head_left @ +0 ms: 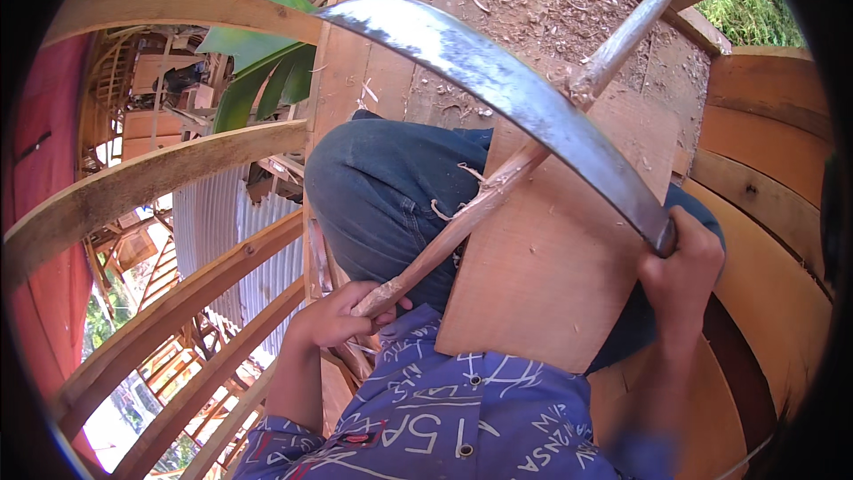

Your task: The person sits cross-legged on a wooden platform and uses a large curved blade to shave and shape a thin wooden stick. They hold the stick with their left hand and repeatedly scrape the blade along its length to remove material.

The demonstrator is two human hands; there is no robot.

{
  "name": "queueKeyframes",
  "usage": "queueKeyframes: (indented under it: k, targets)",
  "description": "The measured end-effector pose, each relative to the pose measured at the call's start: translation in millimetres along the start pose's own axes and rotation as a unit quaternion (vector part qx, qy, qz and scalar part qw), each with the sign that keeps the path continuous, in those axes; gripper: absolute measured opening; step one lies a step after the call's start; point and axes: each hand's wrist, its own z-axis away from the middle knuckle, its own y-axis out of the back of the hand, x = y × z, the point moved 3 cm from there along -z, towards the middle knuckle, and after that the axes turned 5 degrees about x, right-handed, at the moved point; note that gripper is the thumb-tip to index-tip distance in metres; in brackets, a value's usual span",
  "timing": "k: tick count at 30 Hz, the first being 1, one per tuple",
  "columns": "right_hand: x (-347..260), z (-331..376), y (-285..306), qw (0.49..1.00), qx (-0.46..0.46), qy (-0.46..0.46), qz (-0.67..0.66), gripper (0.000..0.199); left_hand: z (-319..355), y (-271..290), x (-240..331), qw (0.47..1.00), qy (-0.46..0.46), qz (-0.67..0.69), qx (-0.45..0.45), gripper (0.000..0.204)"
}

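Note:
My left hand (340, 315) is closed round the near end of a long, peeled wooden stick (462, 222). The stick slants up to the far right, with curled slivers hanging from its middle. In my right hand (684, 262) I grip a machete (498, 80) with a wide, curved steel blade; its handle is hidden in my fist. The blade crosses over the stick, its tip pointing to the far left. Whether blade and wood touch, I cannot tell. A flat wooden board (538, 276) lies across my lap beneath both, between my bent knees.
Wood shavings (524, 0) litter the plank floor ahead of me. Wooden rails (169, 160) run along the left, with corrugated metal sheets (209, 240) and a big green leaf (258, 62) beyond. Plank walling (764, 213) closes in on the right.

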Motion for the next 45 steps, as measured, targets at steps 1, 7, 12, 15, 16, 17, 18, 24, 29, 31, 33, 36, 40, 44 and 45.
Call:
queueKeyframes:
  k: [1, 7, 12, 15, 16, 17, 18, 24, 29, 31, 33, 36, 40, 44, 45]
  targets:
    - [-4.6, 3.3, -8.6, 0.999, -0.013, 0.027, -0.014, 0.016, 0.4, -1.7, -3.4, 1.0, -0.004, -0.002, 0.003, 0.055]
    - [-21.8, 7.7, -22.3, 0.997, -0.028, 0.074, -0.006, 0.016, 5.0, -7.8, -3.3, 0.999, -0.018, 0.026, 0.026, 0.054]
    - [-5.8, -0.1, -17.8, 0.997, -0.016, 0.065, 0.027, 0.016, 0.4, -4.9, -14.9, 0.998, -0.038, 0.043, 0.008, 0.052]
    - [26.8, -16.0, -14.7, 0.999, -0.003, -0.004, 0.036, 0.022, 3.2, -4.2, -18.1, 0.995, -0.03, 0.092, -0.002, 0.052]
    - [41.6, -17.7, -13.6, 0.999, 0.004, -0.031, 0.037, 0.026, 3.9, -6.5, -9.4, 0.996, -0.034, 0.077, 0.001, 0.052]
    - [44.4, -15.7, -11.1, 0.998, -0.002, -0.019, 0.054, 0.032, 3.5, -8.0, -3.4, 0.997, -0.038, 0.061, 0.004, 0.052]
    - [41.9, -11.4, -8.8, 0.998, 0.011, -0.005, 0.058, 0.03, 2.6, -6.4, -6.1, 0.997, -0.038, 0.067, -0.007, 0.051]
    - [-10.1, 5.4, -14.3, 0.999, -0.005, 0.047, -0.014, 0.015, 1.9, -7.7, -13.2, 0.998, -0.038, 0.045, 0.003, 0.051]
    - [-25.4, 7.3, -28.9, 0.994, -0.022, 0.103, -0.002, 0.017, -1.7, -6.9, -17.0, 0.997, -0.042, 0.065, -0.01, 0.051]
    - [-4.7, -5.7, -30.2, 0.998, -0.008, 0.058, 0.025, 0.018, 1.9, -9.5, -21.7, 0.992, -0.046, 0.114, -0.008, 0.052]
    - [13.1, -11.6, -31.6, 0.999, 0.009, 0.023, 0.045, 0.02, 1.0, -10.6, -25.0, 0.99, -0.05, 0.133, -0.008, 0.053]
    - [13.1, -15.6, -32.6, 0.998, -0.007, 0.032, 0.061, 0.019, -2.0, -10.8, -29.0, 0.988, -0.059, 0.142, -0.017, 0.054]
    - [6.8, -15.2, -33.9, 0.997, 0.021, 0.044, 0.051, 0.017, -4.0, -11.2, -26.8, 0.98, -0.067, 0.18, -0.046, 0.054]
    - [-6.0, -8.6, -32.2, 0.998, 0.019, 0.044, 0.038, 0.014, -1.4, -15.5, -22.3, 0.982, -0.065, 0.176, -0.035, 0.052]
    - [-11.0, -4.6, -31.2, 0.999, 0.009, 0.036, 0.035, 0.013, -1.9, -16.6, -21.9, 0.983, -0.063, 0.171, -0.029, 0.051]
